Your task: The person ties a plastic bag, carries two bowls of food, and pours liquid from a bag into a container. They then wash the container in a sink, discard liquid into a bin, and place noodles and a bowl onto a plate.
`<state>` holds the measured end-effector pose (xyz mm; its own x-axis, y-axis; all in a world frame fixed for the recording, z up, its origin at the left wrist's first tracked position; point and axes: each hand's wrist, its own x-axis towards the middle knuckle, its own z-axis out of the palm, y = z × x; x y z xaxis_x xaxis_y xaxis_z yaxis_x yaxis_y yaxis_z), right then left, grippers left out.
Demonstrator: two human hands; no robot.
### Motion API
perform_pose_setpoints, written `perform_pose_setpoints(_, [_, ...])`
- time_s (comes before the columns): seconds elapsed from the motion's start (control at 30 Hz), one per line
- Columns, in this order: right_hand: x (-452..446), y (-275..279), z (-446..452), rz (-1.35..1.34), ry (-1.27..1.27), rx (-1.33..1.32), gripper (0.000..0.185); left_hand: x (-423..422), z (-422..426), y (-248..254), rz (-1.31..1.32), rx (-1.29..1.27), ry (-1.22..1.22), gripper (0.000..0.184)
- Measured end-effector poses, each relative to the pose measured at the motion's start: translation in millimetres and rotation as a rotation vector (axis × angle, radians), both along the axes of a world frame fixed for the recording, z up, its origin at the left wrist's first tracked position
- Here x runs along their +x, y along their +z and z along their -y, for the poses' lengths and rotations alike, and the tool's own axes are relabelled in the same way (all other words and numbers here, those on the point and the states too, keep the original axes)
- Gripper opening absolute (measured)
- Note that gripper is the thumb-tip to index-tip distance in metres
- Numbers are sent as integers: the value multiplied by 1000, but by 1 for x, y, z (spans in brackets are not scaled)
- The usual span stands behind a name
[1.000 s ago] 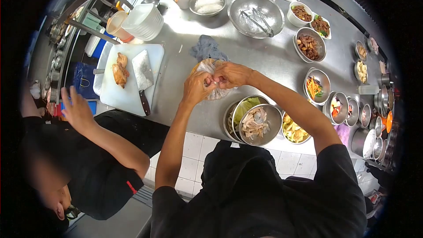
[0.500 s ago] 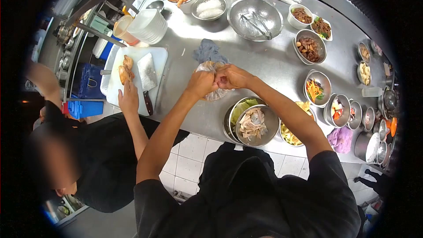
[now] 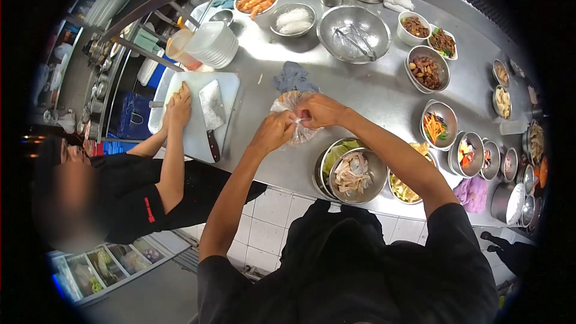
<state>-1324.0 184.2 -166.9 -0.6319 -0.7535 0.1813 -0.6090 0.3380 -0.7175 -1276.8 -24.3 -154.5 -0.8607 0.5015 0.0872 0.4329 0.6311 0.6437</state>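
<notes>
Both of my hands are at the gathered top of a clear plastic bag [image 3: 306, 135], which rests on the steel counter. My left hand [image 3: 275, 131] pinches the twisted neck from the left, its fingers closed. From the right, my right hand [image 3: 319, 111] grips the same neck with curled fingers. Something orange-brown shows through the bag; I cannot make out what it is. Just beyond the bag lies a crumpled grey-blue cloth [image 3: 293, 76]. Closer to my body stands a steel bowl [image 3: 378, 181] of pale, meat-like strips, overlapping another bowl with green leaves [image 3: 337, 152].
At left, a co-worker's hands [image 3: 177, 107] are together over a white cutting board [image 3: 228, 87], beside a cleaver [image 3: 212, 103]. White containers [image 3: 213, 45] are stacked behind. A large steel bowl [image 3: 336, 21] holds tongs. Bowls of food, including carrot strips [image 3: 434, 127], line the right side.
The camera view has shifted slightly. My hands stay at the bag's neck, left hand a little lower. The co-worker has leaned back, and both their hands now meet over the board.
</notes>
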Motion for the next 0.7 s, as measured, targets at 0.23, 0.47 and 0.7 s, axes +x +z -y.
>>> perform_pose_setpoints(0.23, [4, 0, 3, 24, -60, 7, 12, -28, -16, 6, -52, -306, -29, 15])
perform_pose_setpoints(0.47, [4, -9, 2, -69, -7, 1, 11, -15, -22, -10, -94, -359, -52, 28])
perform_pose_setpoints(0.7, [2, 1, 8, -194, 117, 112, 21, -10, -3, -21, -153, -301, -87, 30])
